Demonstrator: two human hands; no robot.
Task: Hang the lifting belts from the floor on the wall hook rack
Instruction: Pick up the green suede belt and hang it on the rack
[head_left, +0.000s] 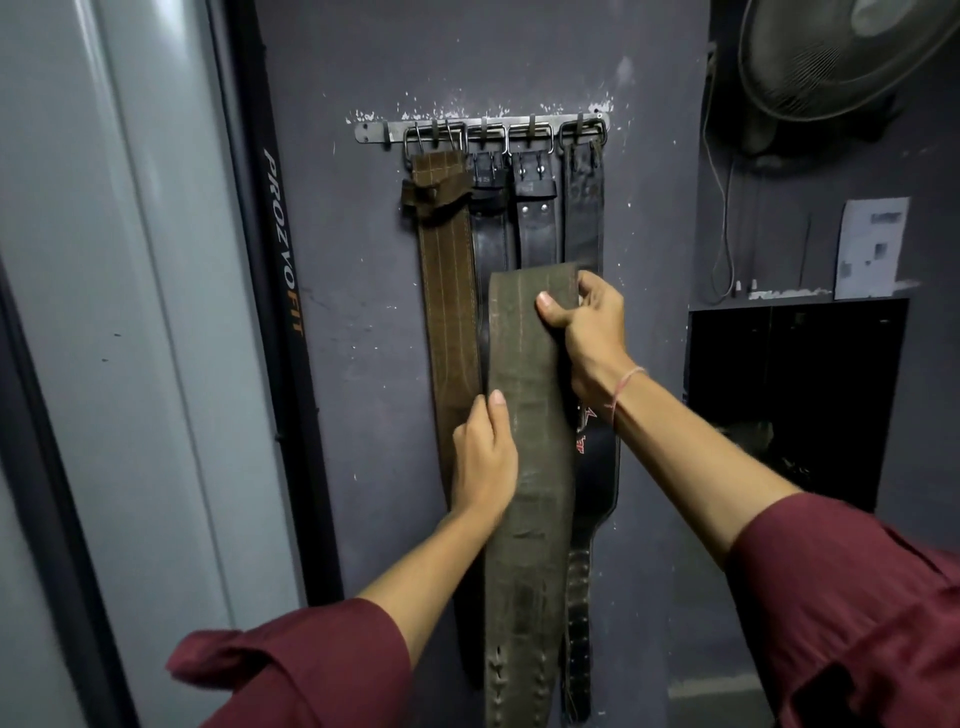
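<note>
an olive belt (524, 467) is held before the wall, below the hook rack (478, 130) at 12 o'clock — its lower end cut off. it is pinched at its top edge by the right hand (587, 332) and gripped at its side by the left hand (485, 457); the buckle is hidden.

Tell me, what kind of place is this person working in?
Most likely a gym. Several weightlifting belts hang by their buckles from a metal wall hook rack, both hands hold another olive belt, and a dark upright beside them carries fitness-style lettering.
</note>
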